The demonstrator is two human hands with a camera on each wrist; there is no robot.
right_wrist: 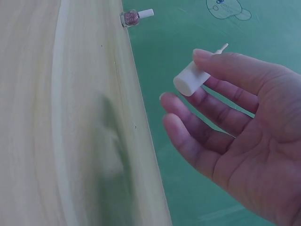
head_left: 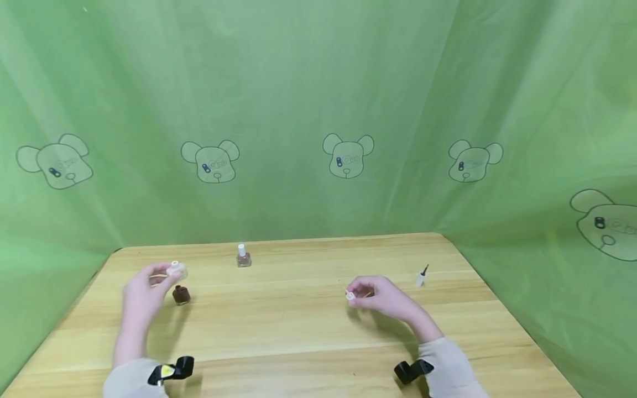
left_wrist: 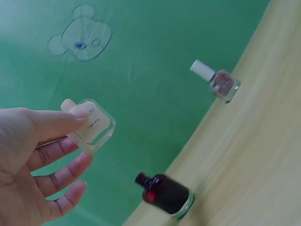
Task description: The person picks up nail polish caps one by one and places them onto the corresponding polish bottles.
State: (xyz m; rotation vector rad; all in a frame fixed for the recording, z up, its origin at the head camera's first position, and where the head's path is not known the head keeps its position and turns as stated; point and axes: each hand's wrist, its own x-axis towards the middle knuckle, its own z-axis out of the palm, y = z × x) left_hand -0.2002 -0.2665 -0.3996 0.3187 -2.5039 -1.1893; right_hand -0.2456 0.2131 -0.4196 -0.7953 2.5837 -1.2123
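Note:
My left hand (head_left: pixel 141 293) pinches an uncapped nail polish bottle (left_wrist: pixel 95 123) of pale colour between thumb and fingers, raised above the table. Just below it stands an uncapped dark red nail polish bottle (head_left: pixel 181 295). In the right wrist view, my right hand (right_wrist: pixel 244 122) grips a white cap (right_wrist: pixel 190 79) whose pale-tipped brush points away past the thumb. That hand hovers over the right half of the table, well apart from the left. Beyond it, a second white cap (head_left: pixel 420 279) stands on the table with its dark brush pointing up.
A capped glittery pink nail polish bottle (head_left: pixel 243 257) stands near the back edge of the wooden table (head_left: pixel 278 326). Green curtains (head_left: pixel 308 83) printed with bear heads hang behind the table and along its sides.

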